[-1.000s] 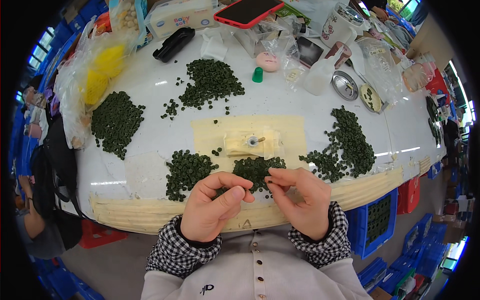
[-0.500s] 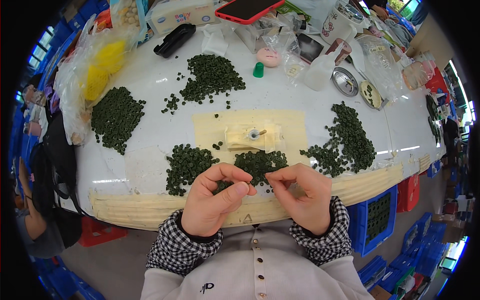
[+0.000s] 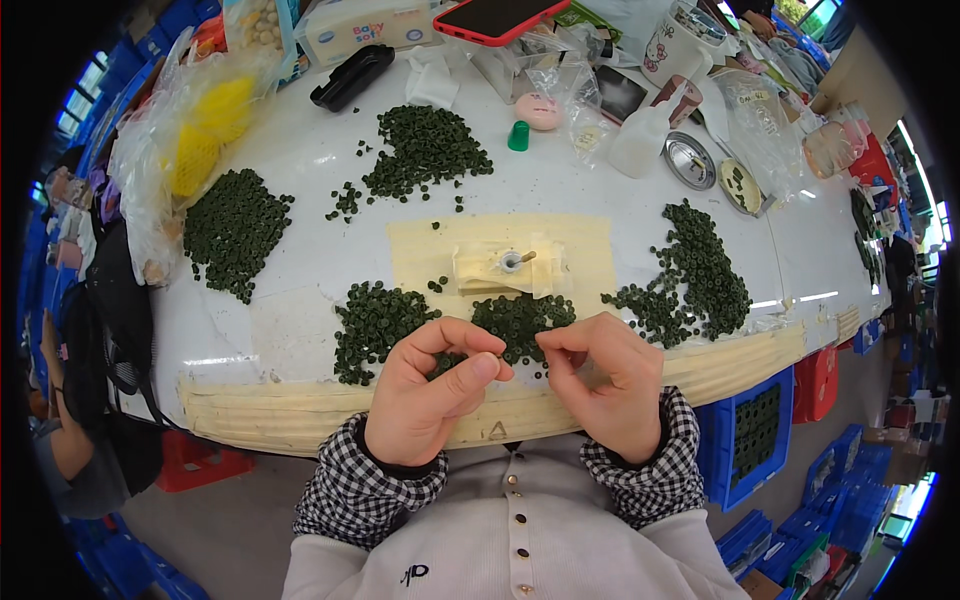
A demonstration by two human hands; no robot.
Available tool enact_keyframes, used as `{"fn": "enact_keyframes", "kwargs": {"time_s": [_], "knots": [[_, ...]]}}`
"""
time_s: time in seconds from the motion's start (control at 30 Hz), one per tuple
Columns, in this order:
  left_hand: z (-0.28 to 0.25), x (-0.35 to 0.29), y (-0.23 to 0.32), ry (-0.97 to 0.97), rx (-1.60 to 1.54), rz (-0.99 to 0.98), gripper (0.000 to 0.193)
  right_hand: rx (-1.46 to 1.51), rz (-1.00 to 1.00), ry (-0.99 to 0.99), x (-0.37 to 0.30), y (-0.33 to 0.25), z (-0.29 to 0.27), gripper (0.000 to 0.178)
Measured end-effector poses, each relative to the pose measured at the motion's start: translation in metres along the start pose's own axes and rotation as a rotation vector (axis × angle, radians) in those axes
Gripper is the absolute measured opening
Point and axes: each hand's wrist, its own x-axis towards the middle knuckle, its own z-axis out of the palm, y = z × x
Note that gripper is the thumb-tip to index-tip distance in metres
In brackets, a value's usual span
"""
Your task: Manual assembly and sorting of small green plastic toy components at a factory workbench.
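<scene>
My left hand (image 3: 428, 392) is held over the table's near edge, its thumb and fingertips bent closely together. Whatever lies between them is too small to make out. To its right, my right hand (image 3: 612, 382) pinches thumb against forefinger, and its grip hides anything inside. Just beyond the fingertips spreads a pile of small dark green ring-shaped pieces (image 3: 520, 318). Another such pile (image 3: 375, 325) lies beside the left hand. Farther back, a taped-down block (image 3: 480, 268) carries a round metal fitting (image 3: 511, 262) with a thin brass-coloured pin (image 3: 526, 261) sticking out.
More green pieces form heaps at the right (image 3: 705, 275), far middle (image 3: 425, 150) and left (image 3: 235, 232). A green cap (image 3: 518, 136), pink round object (image 3: 538, 111), white bottle (image 3: 638, 143) and open tin (image 3: 740, 187) stand farther back. A blue crate (image 3: 752, 440) sits below the right edge.
Both hands have barely shifted; the right fingertips have drawn very slightly right, away from the left hand. The piles and the taped block look the same, with the whole view moved a little.
</scene>
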Motion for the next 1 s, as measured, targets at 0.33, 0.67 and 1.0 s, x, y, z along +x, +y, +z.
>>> {"fn": "enact_keyframes", "kwargs": {"time_s": [0.33, 0.67, 1.0], "knots": [[-0.004, 0.001, -0.002, 0.007, -0.031, 0.024, 0.014, -0.336, -0.214, -0.086, 0.007, 0.001, 0.002, 0.015], [-0.004, 0.001, -0.003, 0.006, -0.047, 0.034, 0.013, -0.512, -0.326, -0.091, 0.013, 0.001, 0.009, 0.018], [-0.003, 0.001, -0.002, 0.013, -0.039, 0.034, 0.013, -0.465, -0.243, -0.079, 0.009, 0.0, 0.01, 0.018]]}}
